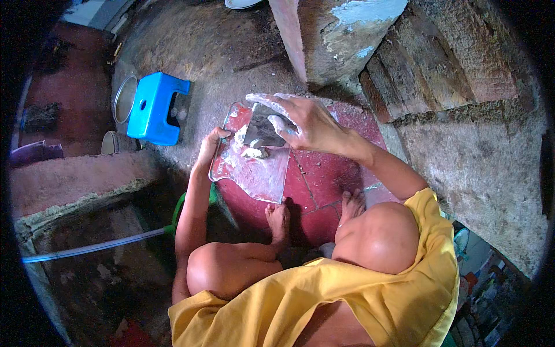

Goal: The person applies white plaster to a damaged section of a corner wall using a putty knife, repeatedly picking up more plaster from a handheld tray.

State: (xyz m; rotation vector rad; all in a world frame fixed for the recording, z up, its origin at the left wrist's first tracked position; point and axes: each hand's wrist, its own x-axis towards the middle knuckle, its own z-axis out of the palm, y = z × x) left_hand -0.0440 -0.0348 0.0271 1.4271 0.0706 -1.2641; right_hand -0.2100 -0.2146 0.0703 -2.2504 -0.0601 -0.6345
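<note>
My left hand [212,144] grips the left edge of a clear, flat board [250,178] with rounded corners, tilted above the red tiles. White paste is smeared across it, and a small lump of white dough [255,153] sits near its middle. Closed round a flat, dark metal scraper [266,124], my right hand [309,122] is over the board's upper right part. Its fingers are coated white. The scraper's lower edge is at the dough lump; whether it presses on the board I cannot tell.
A blue plastic stool [149,111] stands at the left, with a round metal-rimmed thing [125,99] beside it. A pale hose [98,252] crosses a low basin at the lower left. Rough wooden planks [442,61] and a concrete block [480,168] bound the right side.
</note>
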